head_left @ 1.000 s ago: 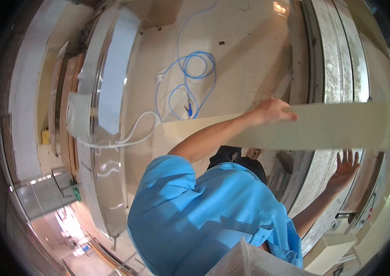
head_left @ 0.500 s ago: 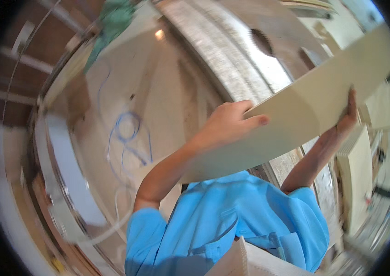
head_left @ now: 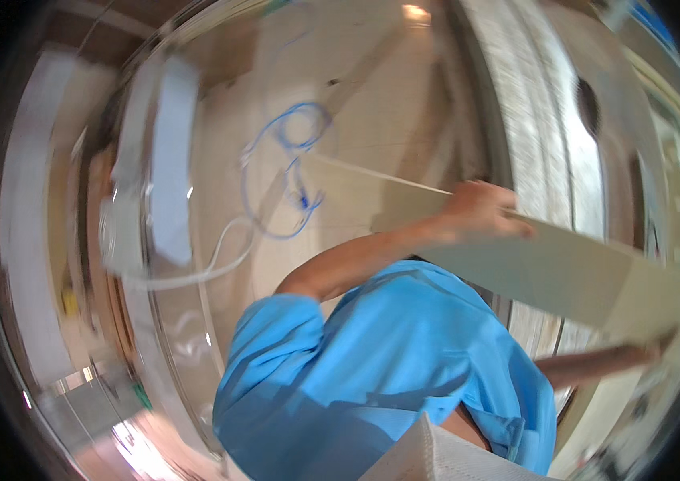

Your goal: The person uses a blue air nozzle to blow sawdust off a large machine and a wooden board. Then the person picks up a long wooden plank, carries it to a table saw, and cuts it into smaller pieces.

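A long, pale cream board (head_left: 564, 268) stretches across my front, tilted so its right end sits nearer me than its left. My left hand (head_left: 480, 210) grips its far long edge, thumb over the face and the other fingers curled beyond the edge. At the right end, my right hand (head_left: 651, 350) holds the near edge; motion blur softens it, and the fingers beneath are hidden. Beyond the board stands a table saw with a pale metal top (head_left: 539, 120) and a dark round blade (head_left: 588, 108).
Coiled blue hose (head_left: 305, 105) lies on the floor (head_left: 380, 120) to the left. A thick white hose (head_left: 176, 282) runs nearby. Further left stands a white panel (head_left: 173, 160). More pale boards (head_left: 597, 413) show below the right end of the held board.
The board has swung clockwise, its right end coming nearer and its left end pointing farther away. Both hands keep hold. The view has turned, shifting the saw and hoses rightward.
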